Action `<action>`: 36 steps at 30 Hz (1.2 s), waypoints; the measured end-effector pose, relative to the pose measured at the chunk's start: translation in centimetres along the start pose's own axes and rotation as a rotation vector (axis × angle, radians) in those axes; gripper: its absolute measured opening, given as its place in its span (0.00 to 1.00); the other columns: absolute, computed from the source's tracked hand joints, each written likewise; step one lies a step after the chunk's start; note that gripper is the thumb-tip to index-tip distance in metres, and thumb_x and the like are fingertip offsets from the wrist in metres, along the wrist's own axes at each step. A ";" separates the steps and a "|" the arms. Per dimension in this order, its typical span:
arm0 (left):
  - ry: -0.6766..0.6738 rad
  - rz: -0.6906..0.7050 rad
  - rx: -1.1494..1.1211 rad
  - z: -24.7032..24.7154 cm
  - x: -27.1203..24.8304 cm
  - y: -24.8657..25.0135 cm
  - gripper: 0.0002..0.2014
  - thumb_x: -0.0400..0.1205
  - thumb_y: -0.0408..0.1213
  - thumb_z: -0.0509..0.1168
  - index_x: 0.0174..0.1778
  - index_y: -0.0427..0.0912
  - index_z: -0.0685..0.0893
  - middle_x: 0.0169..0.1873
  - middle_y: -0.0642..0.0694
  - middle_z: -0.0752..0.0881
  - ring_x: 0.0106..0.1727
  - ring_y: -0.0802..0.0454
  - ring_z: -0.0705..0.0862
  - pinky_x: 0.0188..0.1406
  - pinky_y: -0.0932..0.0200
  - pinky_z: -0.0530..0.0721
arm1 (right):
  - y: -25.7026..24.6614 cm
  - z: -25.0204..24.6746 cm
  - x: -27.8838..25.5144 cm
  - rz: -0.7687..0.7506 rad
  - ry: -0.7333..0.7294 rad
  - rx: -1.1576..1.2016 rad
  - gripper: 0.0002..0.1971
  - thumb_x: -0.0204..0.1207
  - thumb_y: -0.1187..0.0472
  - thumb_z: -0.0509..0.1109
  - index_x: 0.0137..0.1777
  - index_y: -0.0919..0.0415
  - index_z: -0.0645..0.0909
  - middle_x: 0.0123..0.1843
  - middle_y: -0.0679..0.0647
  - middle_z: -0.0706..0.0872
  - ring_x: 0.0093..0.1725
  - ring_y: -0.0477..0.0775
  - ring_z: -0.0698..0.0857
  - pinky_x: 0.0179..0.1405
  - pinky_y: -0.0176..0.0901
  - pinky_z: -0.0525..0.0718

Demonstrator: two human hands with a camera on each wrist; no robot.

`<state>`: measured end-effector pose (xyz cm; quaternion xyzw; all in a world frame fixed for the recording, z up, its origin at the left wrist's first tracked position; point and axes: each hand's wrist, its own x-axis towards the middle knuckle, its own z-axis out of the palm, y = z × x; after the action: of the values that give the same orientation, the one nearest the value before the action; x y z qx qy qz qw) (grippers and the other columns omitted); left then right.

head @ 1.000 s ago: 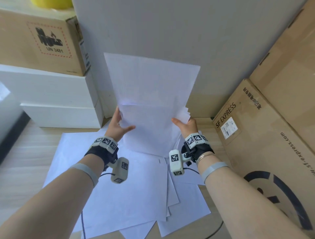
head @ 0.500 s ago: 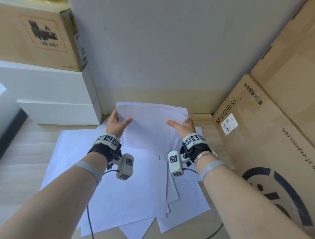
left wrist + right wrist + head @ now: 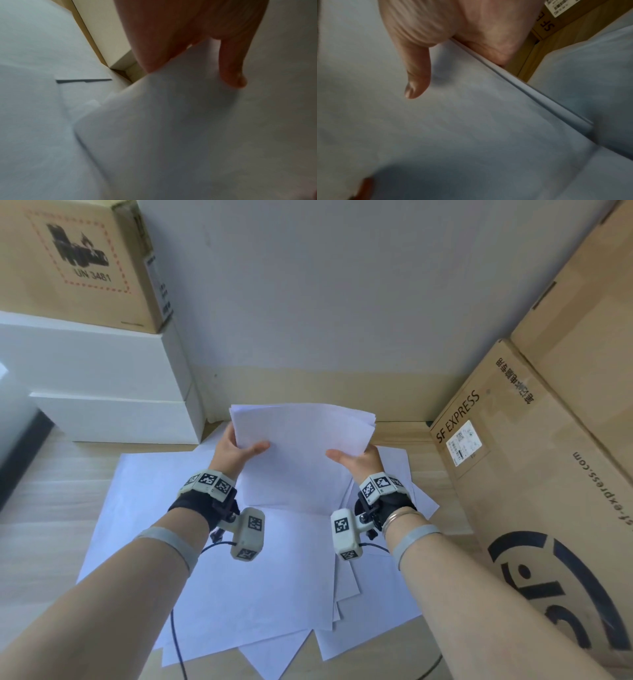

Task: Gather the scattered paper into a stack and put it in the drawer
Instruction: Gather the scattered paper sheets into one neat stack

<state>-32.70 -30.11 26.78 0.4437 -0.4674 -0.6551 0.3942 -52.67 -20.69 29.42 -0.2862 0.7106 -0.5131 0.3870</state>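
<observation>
A small stack of white paper (image 3: pixel 301 453) is held nearly upright over the floor, its lower edge down on the sheets beneath. My left hand (image 3: pixel 236 450) grips its left side with the thumb across the front, and my right hand (image 3: pixel 356 457) grips the right side the same way. The left wrist view shows the held paper (image 3: pixel 188 121) under my thumb; the right wrist view shows the stack's layered edge (image 3: pixel 530 92). Several loose white sheets (image 3: pixel 212 577) lie overlapping on the wooden floor below. No drawer is in view.
White flat boxes (image 3: pixel 102 392) are stacked at the back left with a cardboard box (image 3: pixel 78 261) on top. Large cardboard boxes (image 3: pixel 534 474) lean along the right. A grey wall (image 3: pixel 325 285) rises directly behind. A cable (image 3: pixel 176 645) trails over the lower sheets.
The tall sheet that stood up against the wall has come down; the held stack now shows as a shorter, lower bundle. Both hands keep their grip and have shifted slightly.
</observation>
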 end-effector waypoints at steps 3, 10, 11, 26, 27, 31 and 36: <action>-0.063 -0.208 0.203 -0.9 -0.1 -2.9 0.31 0.51 0.40 0.80 0.52 0.43 0.83 0.53 0.42 0.86 0.64 0.41 0.81 0.73 0.43 0.73 | 2.1 0.6 -0.1 0.083 -0.023 -0.032 0.14 0.67 0.70 0.79 0.52 0.65 0.83 0.47 0.56 0.85 0.45 0.52 0.83 0.42 0.33 0.82; 0.099 -0.200 0.508 0.4 -1.0 -5.5 0.18 0.79 0.35 0.68 0.61 0.29 0.81 0.48 0.41 0.80 0.49 0.47 0.77 0.49 0.58 0.70 | 5.4 2.0 0.0 0.202 0.001 -0.041 0.07 0.68 0.71 0.77 0.39 0.62 0.82 0.49 0.59 0.85 0.48 0.51 0.81 0.43 0.36 0.80; 0.123 -0.167 0.516 0.8 -1.0 -5.4 0.16 0.80 0.35 0.66 0.59 0.28 0.81 0.46 0.40 0.80 0.47 0.47 0.76 0.46 0.59 0.68 | 5.4 2.2 0.1 0.192 0.035 -0.024 0.09 0.68 0.72 0.77 0.37 0.60 0.81 0.48 0.60 0.85 0.47 0.52 0.81 0.38 0.33 0.80; 0.230 -0.139 0.579 -6.8 -2.0 -4.7 0.13 0.81 0.32 0.62 0.60 0.30 0.82 0.46 0.41 0.80 0.47 0.47 0.78 0.46 0.57 0.71 | 6.2 7.7 2.4 0.010 -0.193 -0.349 0.11 0.71 0.63 0.75 0.54 0.61 0.84 0.50 0.60 0.89 0.47 0.59 0.88 0.55 0.48 0.85; 0.250 -0.166 0.573 -7.9 -2.5 -5.2 0.14 0.81 0.31 0.62 0.60 0.30 0.82 0.47 0.41 0.80 0.48 0.47 0.78 0.46 0.57 0.71 | 6.9 8.2 2.3 0.025 -0.206 -0.383 0.09 0.73 0.62 0.73 0.53 0.61 0.84 0.46 0.59 0.88 0.40 0.57 0.86 0.48 0.45 0.84; 0.322 -0.246 0.551 -12.5 -4.3 -6.7 0.15 0.81 0.30 0.62 0.62 0.29 0.81 0.48 0.41 0.80 0.49 0.49 0.76 0.47 0.59 0.69 | 9.8 9.4 1.0 0.100 -0.338 -0.512 0.04 0.77 0.64 0.67 0.49 0.59 0.83 0.42 0.56 0.86 0.35 0.50 0.84 0.44 0.37 0.84; 0.362 -0.335 0.564 -17.0 -6.1 -8.3 0.16 0.81 0.31 0.63 0.63 0.28 0.80 0.59 0.27 0.84 0.47 0.47 0.76 0.46 0.57 0.69 | 12.3 10.7 -0.8 0.059 -0.495 -0.809 0.19 0.67 0.67 0.78 0.59 0.59 0.83 0.58 0.57 0.87 0.59 0.53 0.85 0.64 0.41 0.79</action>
<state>-15.56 -26.76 17.22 0.7140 -0.4728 -0.4671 0.2202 -43.34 -21.69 16.04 -0.5075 0.7476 -0.1003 0.4165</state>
